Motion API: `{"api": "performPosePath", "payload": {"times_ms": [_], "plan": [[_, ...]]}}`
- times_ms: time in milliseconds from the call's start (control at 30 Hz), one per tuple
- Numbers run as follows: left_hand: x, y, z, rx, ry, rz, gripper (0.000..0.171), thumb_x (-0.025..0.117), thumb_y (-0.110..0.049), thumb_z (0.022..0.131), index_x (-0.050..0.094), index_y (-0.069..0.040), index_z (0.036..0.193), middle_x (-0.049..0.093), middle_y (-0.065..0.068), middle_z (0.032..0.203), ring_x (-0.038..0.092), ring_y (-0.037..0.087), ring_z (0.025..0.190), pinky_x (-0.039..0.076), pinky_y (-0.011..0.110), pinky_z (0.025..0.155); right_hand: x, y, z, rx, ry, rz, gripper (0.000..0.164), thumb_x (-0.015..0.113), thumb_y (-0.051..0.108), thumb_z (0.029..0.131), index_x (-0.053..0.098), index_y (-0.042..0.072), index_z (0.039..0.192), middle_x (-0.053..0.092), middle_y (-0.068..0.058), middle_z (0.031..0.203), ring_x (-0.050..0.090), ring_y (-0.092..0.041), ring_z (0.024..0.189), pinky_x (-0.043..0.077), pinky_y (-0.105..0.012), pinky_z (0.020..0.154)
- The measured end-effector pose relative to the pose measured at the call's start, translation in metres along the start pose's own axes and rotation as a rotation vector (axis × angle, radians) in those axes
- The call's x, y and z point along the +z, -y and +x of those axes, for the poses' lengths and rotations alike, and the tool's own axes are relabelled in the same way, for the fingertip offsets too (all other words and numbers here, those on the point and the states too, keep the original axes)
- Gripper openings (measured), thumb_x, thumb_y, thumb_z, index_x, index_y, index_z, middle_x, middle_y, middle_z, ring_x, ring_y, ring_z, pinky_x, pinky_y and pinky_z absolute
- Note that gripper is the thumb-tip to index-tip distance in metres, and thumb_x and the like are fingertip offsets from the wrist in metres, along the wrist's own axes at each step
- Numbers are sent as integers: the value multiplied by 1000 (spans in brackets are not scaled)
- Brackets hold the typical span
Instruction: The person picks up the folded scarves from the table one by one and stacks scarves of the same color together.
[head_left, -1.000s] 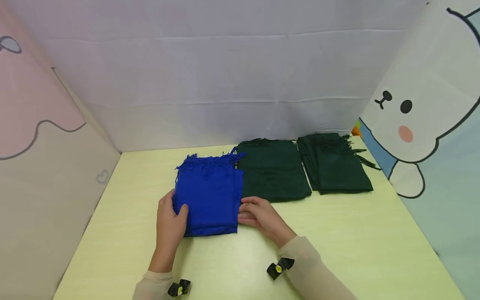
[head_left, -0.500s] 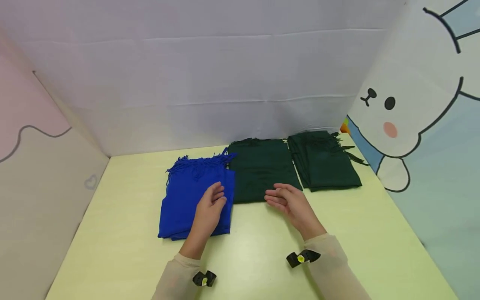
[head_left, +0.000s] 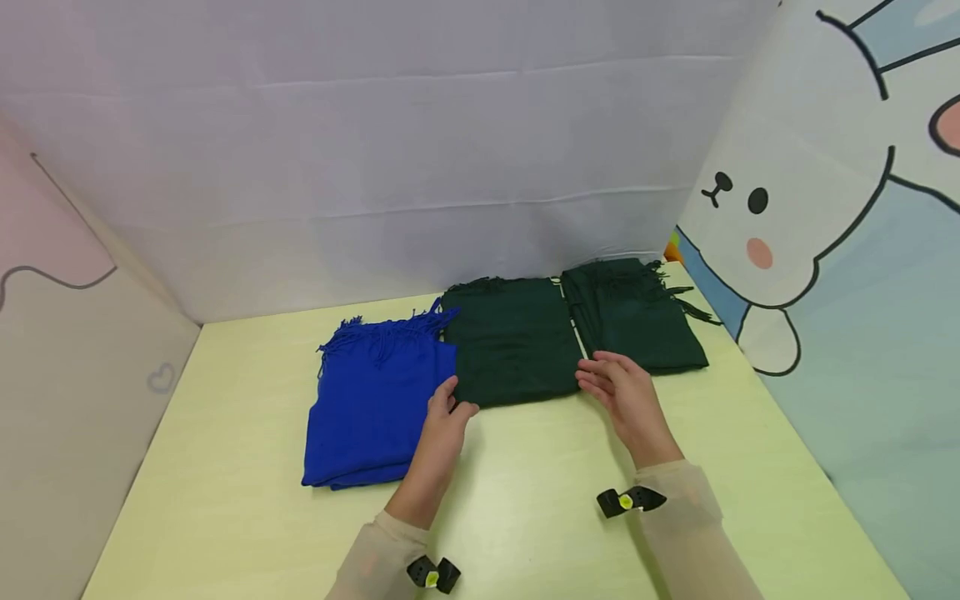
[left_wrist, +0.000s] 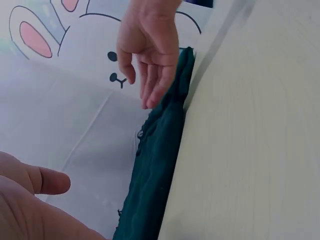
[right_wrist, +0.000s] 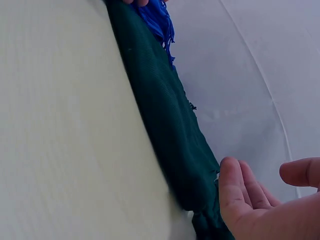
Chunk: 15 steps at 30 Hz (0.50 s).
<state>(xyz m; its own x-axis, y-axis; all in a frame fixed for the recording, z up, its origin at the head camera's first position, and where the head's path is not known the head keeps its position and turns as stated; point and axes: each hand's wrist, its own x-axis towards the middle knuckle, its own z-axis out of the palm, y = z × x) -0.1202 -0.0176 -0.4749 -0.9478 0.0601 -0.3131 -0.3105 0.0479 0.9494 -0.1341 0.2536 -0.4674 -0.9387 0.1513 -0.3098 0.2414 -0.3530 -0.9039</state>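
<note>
Three folded fringed scarves lie in a row on a pale yellow table: a blue scarf at left, a dark green scarf in the middle, a second dark green scarf at right. My left hand is open at the near left corner of the middle green scarf, where it meets the blue one. My right hand is open at that scarf's near right corner. In the left wrist view the middle scarf's edge shows with the right hand hanging over it. The right wrist view shows the same scarf.
White fabric walls close the back. A pink panel stands at left and a cartoon bear panel at right. The table's front half lies bare around my forearms. A small orange object peeks out at the back right corner.
Both hands left the blue scarf and moved right to the two near corners of the middle green scarf. The blue scarf stays flat where it was.
</note>
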Motion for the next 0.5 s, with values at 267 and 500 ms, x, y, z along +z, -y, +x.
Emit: {"api": "performPosePath", "payload": {"times_ms": [267,500], "plan": [[2,0,2,-10,-3,-110,73,52,-14,93,19,-5,158,8,15,165,4,35,152,13,56,120,-4,-10,-1,1,-96,-45,40,46,10,105,41,-8,141,63,-9,116,64,-19,102,53,-27,94],[3,4,9,-12,-24,-249,70,48,-10,95,16,-3,157,5,17,165,3,31,152,13,52,121,-3,-18,-2,24,-131,-66,41,46,7,102,41,-7,140,50,-10,122,54,-14,99,51,-28,96]]}}
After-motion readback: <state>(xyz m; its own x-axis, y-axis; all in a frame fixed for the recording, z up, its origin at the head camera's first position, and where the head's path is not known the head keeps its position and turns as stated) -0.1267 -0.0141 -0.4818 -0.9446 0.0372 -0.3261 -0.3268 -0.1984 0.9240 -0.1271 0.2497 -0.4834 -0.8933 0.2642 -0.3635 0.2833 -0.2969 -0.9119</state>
